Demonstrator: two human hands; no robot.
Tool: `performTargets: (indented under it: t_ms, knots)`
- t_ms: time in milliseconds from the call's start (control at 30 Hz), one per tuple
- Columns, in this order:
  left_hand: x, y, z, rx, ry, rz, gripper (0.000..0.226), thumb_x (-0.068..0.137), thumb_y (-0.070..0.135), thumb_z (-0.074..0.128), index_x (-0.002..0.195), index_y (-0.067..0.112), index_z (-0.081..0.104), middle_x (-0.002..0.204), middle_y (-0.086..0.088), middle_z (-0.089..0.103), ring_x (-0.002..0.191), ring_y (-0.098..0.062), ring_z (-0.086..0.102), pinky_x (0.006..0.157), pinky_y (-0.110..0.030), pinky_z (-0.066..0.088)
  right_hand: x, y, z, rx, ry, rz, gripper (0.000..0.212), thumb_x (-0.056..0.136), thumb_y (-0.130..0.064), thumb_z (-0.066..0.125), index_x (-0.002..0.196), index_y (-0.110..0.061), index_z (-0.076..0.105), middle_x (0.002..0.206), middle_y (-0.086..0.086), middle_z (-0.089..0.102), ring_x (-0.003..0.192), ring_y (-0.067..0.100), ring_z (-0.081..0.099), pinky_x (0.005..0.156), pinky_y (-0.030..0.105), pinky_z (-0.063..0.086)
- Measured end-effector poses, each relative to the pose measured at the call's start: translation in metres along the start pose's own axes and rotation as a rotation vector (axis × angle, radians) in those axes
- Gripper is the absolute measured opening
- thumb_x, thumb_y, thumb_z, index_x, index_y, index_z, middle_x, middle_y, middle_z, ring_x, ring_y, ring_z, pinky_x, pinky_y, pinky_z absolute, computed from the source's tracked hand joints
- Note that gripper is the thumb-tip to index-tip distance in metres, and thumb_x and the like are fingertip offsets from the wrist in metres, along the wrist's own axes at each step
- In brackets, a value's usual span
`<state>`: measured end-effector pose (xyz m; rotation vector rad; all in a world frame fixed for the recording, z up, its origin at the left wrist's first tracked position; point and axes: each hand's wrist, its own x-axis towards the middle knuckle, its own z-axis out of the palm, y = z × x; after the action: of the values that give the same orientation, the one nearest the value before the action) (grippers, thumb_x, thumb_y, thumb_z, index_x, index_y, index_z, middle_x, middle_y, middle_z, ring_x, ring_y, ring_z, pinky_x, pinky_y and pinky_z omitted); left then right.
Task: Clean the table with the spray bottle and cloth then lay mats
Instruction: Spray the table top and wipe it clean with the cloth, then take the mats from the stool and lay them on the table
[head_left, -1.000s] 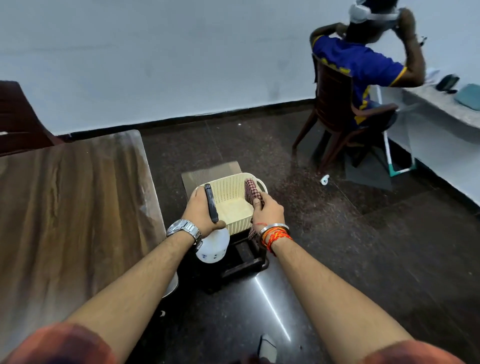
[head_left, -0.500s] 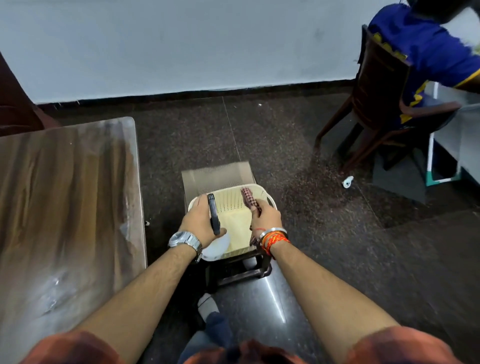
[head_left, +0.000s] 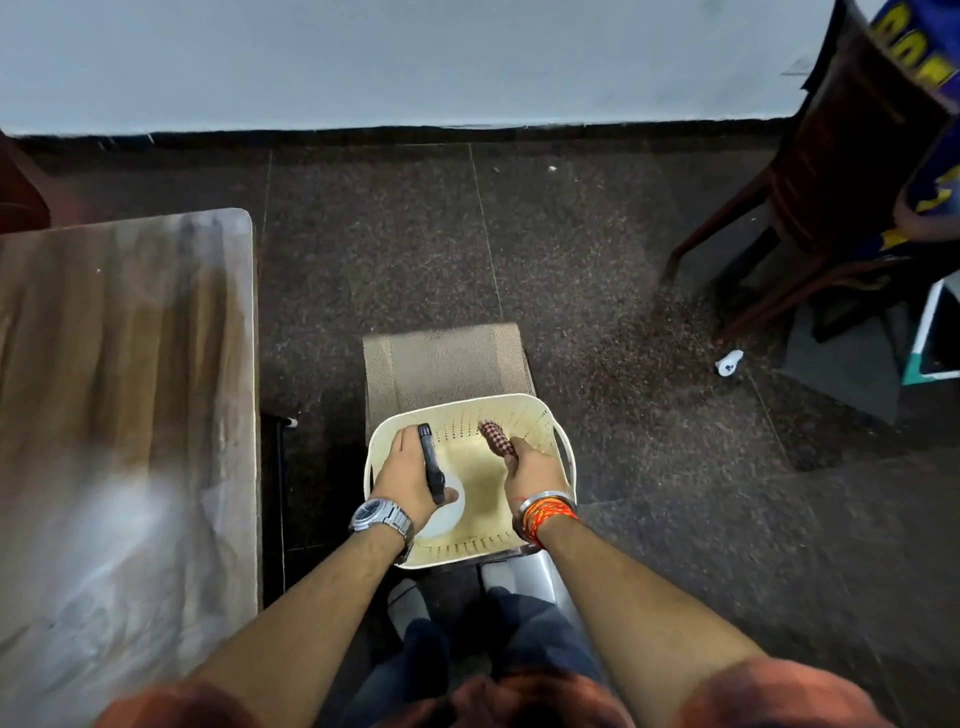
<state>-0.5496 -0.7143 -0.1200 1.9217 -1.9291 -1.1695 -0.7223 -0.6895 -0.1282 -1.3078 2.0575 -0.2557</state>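
A cream perforated basket (head_left: 553, 415) sits on a low stool in front of me. My left hand (head_left: 405, 480) is inside it, closed around the spray bottle (head_left: 447, 512), whose black trigger head points away from me and whose white body shows below my fingers. My right hand (head_left: 532, 470) is also in the basket, gripping a red-and-white checked cloth (head_left: 496, 439) that sticks out past my fingers. The wooden table (head_left: 124, 364) lies to my left, its near part glossy. Beige mats (head_left: 447, 364) lie beyond the basket.
A person in a blue shirt sits on a dark wooden chair (head_left: 831, 171) at the far right. A small white object (head_left: 730, 362) lies on the dark tiled floor near that chair. A pale wall runs along the back.
My view has tilted down and moved over the basket. Both hands have lowered the spray bottle and the cloth into the basket.
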Motion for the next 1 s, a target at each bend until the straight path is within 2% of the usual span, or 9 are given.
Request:
performTargets:
  t_ms: [167,300,433,533,667,767,833,900,1000]
  knots:
    - [0.013,-0.005,0.016,-0.136,-0.055,-0.103,0.069,0.061,-0.001,0.088,0.108,0.022,0.043,0.116,-0.002,0.054,0.084,-0.026,0.067,0.074,-0.043,0.059,0.02,0.013,0.006,-0.124,-0.098,-0.047,0.03,0.093,-0.007,0.042,0.119,-0.012,0.058,0.098,0.016,0.068,0.089,0.033,0.064,0.072,0.031,0.047]
    - [0.025,-0.016,0.009,0.032,-0.108,-0.168,0.051,0.069,0.009,0.082,0.105,0.021,0.048,0.099,-0.002,0.062,0.077,-0.023,0.065,0.066,-0.037,0.059,0.036,0.015,0.009,-0.124,-0.126,-0.127,0.025,0.095,-0.02,0.047,0.112,-0.011,0.062,0.097,0.016,0.07,0.089,0.033,0.065,0.074,0.031,0.05]
    - [0.042,-0.018,-0.014,0.162,-0.175,-0.229,0.027,0.073,0.013,0.075,0.089,0.018,0.054,0.085,-0.001,0.065,0.079,-0.023,0.065,0.065,-0.029,0.055,0.059,0.011,0.003,-0.004,0.027,-0.239,0.023,0.092,-0.03,0.053,0.097,-0.014,0.069,0.085,0.01,0.071,0.079,0.029,0.066,0.07,0.028,0.049]
    - [0.06,-0.017,-0.031,0.016,-0.001,-0.34,0.015,0.072,0.002,0.06,0.071,0.016,0.057,0.077,-0.006,0.067,0.076,-0.027,0.067,0.064,-0.031,0.059,0.088,-0.003,-0.007,0.02,0.174,-0.312,0.021,0.091,-0.027,0.056,0.091,-0.011,0.07,0.08,0.01,0.071,0.076,0.031,0.065,0.068,0.03,0.046]
    - [0.1,-0.012,-0.044,-0.107,0.257,-0.395,0.008,0.069,0.01,0.061,0.073,0.015,0.057,0.076,-0.005,0.066,0.075,-0.03,0.065,0.073,-0.034,0.058,0.137,-0.034,-0.016,0.054,0.243,-0.305,0.02,0.093,-0.023,0.055,0.085,-0.008,0.067,0.08,0.014,0.069,0.076,0.034,0.063,0.064,0.034,0.044]
    - [0.144,-0.008,-0.039,-0.068,0.205,-0.304,0.016,0.076,0.013,0.066,0.087,0.019,0.056,0.096,-0.007,0.067,0.093,-0.03,0.065,0.086,-0.036,0.054,0.181,-0.055,-0.008,-0.005,0.149,-0.284,0.017,0.092,-0.021,0.053,0.093,-0.009,0.065,0.092,0.015,0.069,0.088,0.034,0.062,0.072,0.034,0.045]
    - [0.178,-0.011,-0.028,0.084,0.057,-0.245,0.041,0.082,0.018,0.071,0.119,0.014,0.056,0.127,-0.013,0.057,0.116,-0.033,0.058,0.1,-0.037,0.047,0.211,-0.06,0.005,-0.083,0.075,-0.266,0.022,0.09,-0.018,0.053,0.107,-0.009,0.063,0.106,0.015,0.067,0.102,0.034,0.06,0.083,0.035,0.046]
    - [0.208,-0.014,-0.019,0.219,-0.043,-0.198,0.069,0.083,0.022,0.075,0.142,0.009,0.042,0.145,-0.016,0.043,0.13,-0.037,0.047,0.109,-0.041,0.04,0.234,-0.062,0.018,-0.179,0.001,-0.248,0.031,0.089,-0.018,0.055,0.118,-0.008,0.058,0.118,0.015,0.062,0.112,0.035,0.055,0.093,0.036,0.047]
    - [0.245,-0.025,-0.011,0.388,-0.085,-0.135,0.09,0.08,0.032,0.078,0.15,0.011,0.027,0.157,-0.013,0.03,0.138,-0.038,0.036,0.113,-0.048,0.035,0.259,-0.067,0.032,-0.316,-0.1,-0.267,0.046,0.086,-0.017,0.062,0.129,-0.01,0.049,0.141,0.01,0.044,0.127,0.034,0.041,0.102,0.041,0.041]
